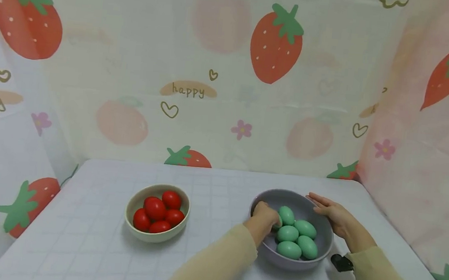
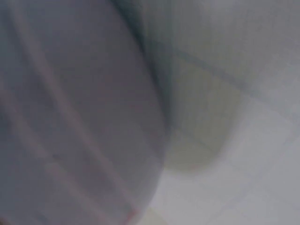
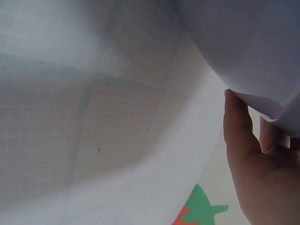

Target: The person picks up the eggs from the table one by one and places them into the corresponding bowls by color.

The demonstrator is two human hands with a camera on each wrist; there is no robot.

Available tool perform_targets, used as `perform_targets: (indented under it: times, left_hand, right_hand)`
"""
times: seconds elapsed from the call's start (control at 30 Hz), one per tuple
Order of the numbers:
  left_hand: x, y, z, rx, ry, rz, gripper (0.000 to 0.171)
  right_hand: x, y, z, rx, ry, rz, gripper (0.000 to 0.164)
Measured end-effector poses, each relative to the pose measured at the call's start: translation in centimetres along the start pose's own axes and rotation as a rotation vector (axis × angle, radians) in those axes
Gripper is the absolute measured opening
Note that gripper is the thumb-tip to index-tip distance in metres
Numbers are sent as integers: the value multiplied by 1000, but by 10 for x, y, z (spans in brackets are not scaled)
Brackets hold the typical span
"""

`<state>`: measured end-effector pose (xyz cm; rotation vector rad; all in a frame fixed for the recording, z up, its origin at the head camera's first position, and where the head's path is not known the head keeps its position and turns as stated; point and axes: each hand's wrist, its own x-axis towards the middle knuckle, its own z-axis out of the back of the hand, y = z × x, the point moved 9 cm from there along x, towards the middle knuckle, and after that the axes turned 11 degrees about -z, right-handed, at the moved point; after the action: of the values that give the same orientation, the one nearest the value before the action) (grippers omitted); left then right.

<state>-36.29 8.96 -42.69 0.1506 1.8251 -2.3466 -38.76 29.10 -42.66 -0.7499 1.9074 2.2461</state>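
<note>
A grey-purple bowl (image 1: 293, 265) on the right of the table holds several green eggs (image 1: 288, 250). My left hand (image 1: 266, 217) reaches over its left rim. Its curled fingers grip a green egg (image 1: 280, 221), most of which the hand hides. At the bowl's right rim, my right hand (image 1: 336, 216) rests with fingers extended along the edge. In the right wrist view, fingers of the right hand (image 3: 258, 173) touch the bowl's outer wall (image 3: 243, 42). The left wrist view is blurred and shows mostly the bowl's side (image 2: 93, 93), not the hand.
To the left, a smaller cream bowl (image 1: 154, 238) stands with several red eggs (image 1: 155, 208). A white gridded cloth covers the table (image 1: 89, 235). A strawberry-print curtain (image 1: 225, 126) hangs behind and at both sides. The right wrist carries a small black device (image 1: 341, 263).
</note>
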Motion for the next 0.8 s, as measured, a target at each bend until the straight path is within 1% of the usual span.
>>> perform_targets:
  times: [0.13,0.2,0.3,0.37,0.43,0.53,0.63,0.7,0.77,0.8]
  left_hand:
    - [-1,-12,7,-20,60,0,62]
    - [-4,-19,13,-36,97,-21,60]
    - [-11,-26,22,-73,156,-104,58]
    - [-15,-28,28,-112,183,-178,54]
    - [-18,-29,37,-138,208,-247,49]
    - [-21,-27,55,-148,229,-307,41]
    - [-25,-23,75,-100,244,-363,38]
    - [-27,-20,92,-49,241,-410,36]
    - [-30,-19,113,11,225,-472,35]
    - [-31,-18,125,36,210,-491,34]
  right_hand:
    - [6,5,1,-7,3,-1,67]
    - [9,7,2,-6,11,-8,66]
    - [10,9,3,2,13,-32,66]
    - [9,9,5,5,5,-53,65]
    - [8,11,6,-5,-23,-75,64]
    - [4,15,9,-43,-83,-112,64]
    - [-3,17,13,-112,-125,-146,64]
    - [-8,18,14,-178,-135,-150,66]
    - [-14,19,17,-253,-153,-145,69]
    - [-18,20,19,-295,-166,-137,71]
